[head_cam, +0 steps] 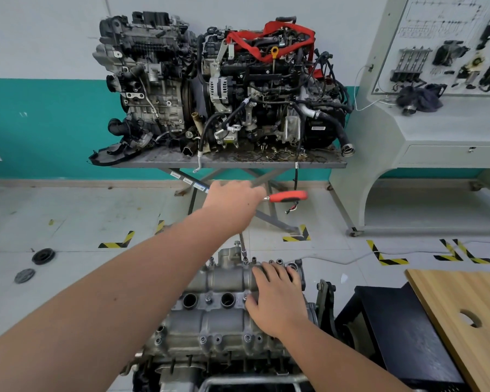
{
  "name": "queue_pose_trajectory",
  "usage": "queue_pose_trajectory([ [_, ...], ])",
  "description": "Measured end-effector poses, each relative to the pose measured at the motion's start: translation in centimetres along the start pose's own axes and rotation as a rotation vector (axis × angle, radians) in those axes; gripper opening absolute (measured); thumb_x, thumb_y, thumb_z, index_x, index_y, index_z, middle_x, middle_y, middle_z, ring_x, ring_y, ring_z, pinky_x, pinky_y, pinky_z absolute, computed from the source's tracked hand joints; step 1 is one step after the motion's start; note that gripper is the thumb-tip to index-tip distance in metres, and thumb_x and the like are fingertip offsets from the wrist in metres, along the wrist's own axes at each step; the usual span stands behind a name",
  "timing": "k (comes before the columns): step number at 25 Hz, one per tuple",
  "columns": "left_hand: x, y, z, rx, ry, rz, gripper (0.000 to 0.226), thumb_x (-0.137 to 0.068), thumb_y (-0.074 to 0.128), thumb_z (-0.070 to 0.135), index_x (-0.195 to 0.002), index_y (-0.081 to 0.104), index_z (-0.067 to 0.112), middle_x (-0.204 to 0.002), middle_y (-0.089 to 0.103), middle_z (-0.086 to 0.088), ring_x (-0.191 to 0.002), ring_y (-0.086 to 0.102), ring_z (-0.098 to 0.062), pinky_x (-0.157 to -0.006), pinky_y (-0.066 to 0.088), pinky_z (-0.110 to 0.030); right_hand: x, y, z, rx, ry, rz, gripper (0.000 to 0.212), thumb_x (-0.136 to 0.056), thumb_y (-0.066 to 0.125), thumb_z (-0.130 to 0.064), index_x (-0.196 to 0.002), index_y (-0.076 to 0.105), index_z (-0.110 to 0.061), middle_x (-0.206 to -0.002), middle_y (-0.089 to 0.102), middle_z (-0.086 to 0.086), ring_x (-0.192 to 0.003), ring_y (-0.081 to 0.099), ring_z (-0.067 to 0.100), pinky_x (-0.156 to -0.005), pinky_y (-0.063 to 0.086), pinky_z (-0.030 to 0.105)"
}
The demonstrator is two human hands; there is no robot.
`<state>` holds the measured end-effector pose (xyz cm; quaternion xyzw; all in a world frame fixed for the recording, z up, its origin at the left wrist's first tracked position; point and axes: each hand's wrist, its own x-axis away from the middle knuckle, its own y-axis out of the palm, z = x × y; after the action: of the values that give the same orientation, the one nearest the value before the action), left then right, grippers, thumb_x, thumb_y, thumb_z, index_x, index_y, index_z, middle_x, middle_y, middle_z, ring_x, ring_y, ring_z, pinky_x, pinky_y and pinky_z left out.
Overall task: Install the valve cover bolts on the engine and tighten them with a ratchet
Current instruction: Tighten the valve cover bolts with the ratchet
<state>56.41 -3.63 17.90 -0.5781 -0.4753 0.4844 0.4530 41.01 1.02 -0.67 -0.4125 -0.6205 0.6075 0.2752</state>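
Note:
A grey aluminium valve cover [224,321] tops the engine right below me, with two open spark plug holes and several bolts [203,339] seated along its near edge. My left hand [232,198] is closed over the head of a ratchet whose red handle [287,196] sticks out to the right. A thin extension bar [242,247] drops from that hand to a bolt at the cover's far edge. My right hand [277,301] lies flat on the cover's right end, fingers spread, holding nothing.
Two other engines [218,86] stand on a metal lift table [229,162] ahead. At the right are a grey training panel [436,80], a wooden board [470,321] and a black box [393,335]. Two round discs [43,256] lie on the floor at the left.

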Motion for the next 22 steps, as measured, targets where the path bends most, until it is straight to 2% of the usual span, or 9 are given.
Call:
queue_pose_trajectory([
  [2,0.6,1.5,0.7,-0.084,0.075,0.273,0.004,-0.091,0.063,0.032,-0.09,0.064,0.028,-0.089,0.046,0.008,-0.094,0.049,-0.021,-0.084,0.029,-0.038,0.0,0.0,0.0,-0.007,-0.002,-0.002,0.057,-0.085,0.036,-0.054,-0.133,0.05,-0.026,-0.138,0.051,-0.004,-0.13,0.043,0.023,-0.116,0.022,0.047],
  [3,1.0,2.3,1.3,-0.074,0.081,0.41,0.014,-0.087,0.068,0.038,-0.079,0.068,0.027,-0.086,0.048,0.009,-0.094,0.05,-0.022,-0.081,0.025,-0.038,0.0,0.0,0.0,-0.012,-0.001,-0.004,0.058,-0.085,0.036,-0.054,-0.133,0.05,-0.026,-0.139,0.051,-0.004,-0.131,0.043,0.023,-0.116,0.021,0.047],
  [5,1.7,3.8,2.4,0.079,0.031,0.616,0.035,-0.085,0.065,0.05,-0.063,0.067,0.023,-0.082,0.054,0.008,-0.093,0.053,-0.022,-0.079,0.021,-0.036,0.0,0.0,0.1,-0.014,0.002,-0.001,0.057,-0.085,0.038,-0.053,-0.132,0.051,-0.025,-0.138,0.051,-0.003,-0.13,0.043,0.023,-0.116,0.023,0.047],
  [7,2.2,4.9,3.1,0.331,-0.076,0.691,0.047,-0.089,0.051,0.056,-0.062,0.065,0.02,-0.087,0.058,0.006,-0.095,0.05,-0.02,-0.079,0.021,-0.035,0.0,0.0,0.0,-0.01,0.005,0.017,0.056,-0.084,0.039,-0.053,-0.13,0.053,-0.025,-0.135,0.054,-0.003,-0.128,0.046,0.023,-0.115,0.026,0.047],
  [12,3.1,6.4,3.4,1.069,-0.093,0.708,0.033,-0.101,0.042,0.028,-0.103,0.068,0.008,-0.124,0.058,0.002,-0.116,0.053,-0.007,-0.101,0.043,-0.033,0.0,0.0,0.0,-0.006,0.007,0.012,0.058,-0.084,0.037,-0.053,-0.132,0.052,-0.025,-0.136,0.054,-0.003,-0.131,0.045,0.023,-0.116,0.023,0.047],
  [14,3.4,6.4,4.0,1.33,-0.207,0.755,0.033,-0.104,0.039,0.027,-0.116,0.064,0.011,-0.127,0.06,0.001,-0.112,0.062,-0.01,-0.094,0.048,-0.023,-0.1,-0.1,0.0,-0.007,0.003,0.009,0.059,-0.083,0.036,-0.053,-0.133,0.052,-0.025,-0.138,0.053,-0.003,-0.132,0.044,0.023,-0.116,0.024,0.047],
  [16,2.9,6.0,4.4,1.685,-0.43,0.715,0.03,-0.105,0.039,0.029,-0.116,0.065,0.016,-0.114,0.069,0.0,-0.095,0.069,-0.013,-0.084,0.052,-0.022,0.0,-0.2,0.0,-0.013,0.001,0.007,0.059,-0.084,0.035,-0.053,-0.133,0.052,-0.025,-0.139,0.052,-0.003,-0.132,0.044,0.023,-0.116,0.024,0.047],
  [18,2.2,5.3,4.1,2.076,-0.564,0.536,0.032,-0.105,0.041,0.031,-0.103,0.067,0.014,-0.094,0.074,-0.006,-0.079,0.07,-0.017,-0.079,0.054,-0.027,0.0,-0.2,0.1,-0.015,-0.002,0.0,0.059,-0.084,0.036,-0.053,-0.133,0.051,-0.025,-0.14,0.051,-0.003,-0.132,0.043,0.023,-0.116,0.023,0.047],
  [22,1.0,3.8,1.9,2.121,-0.775,0.204,0.016,-0.098,0.05,0.023,-0.091,0.058,0.011,-0.056,0.063,-0.004,-0.048,0.058,-0.015,-0.054,0.048,-0.026,0.0,-0.2,0.1,-0.007,-0.006,0.006,0.058,-0.084,0.039,-0.052,-0.132,0.053,-0.024,-0.138,0.053,-0.002,-0.13,0.045,0.023,-0.114,0.026,0.048],
])
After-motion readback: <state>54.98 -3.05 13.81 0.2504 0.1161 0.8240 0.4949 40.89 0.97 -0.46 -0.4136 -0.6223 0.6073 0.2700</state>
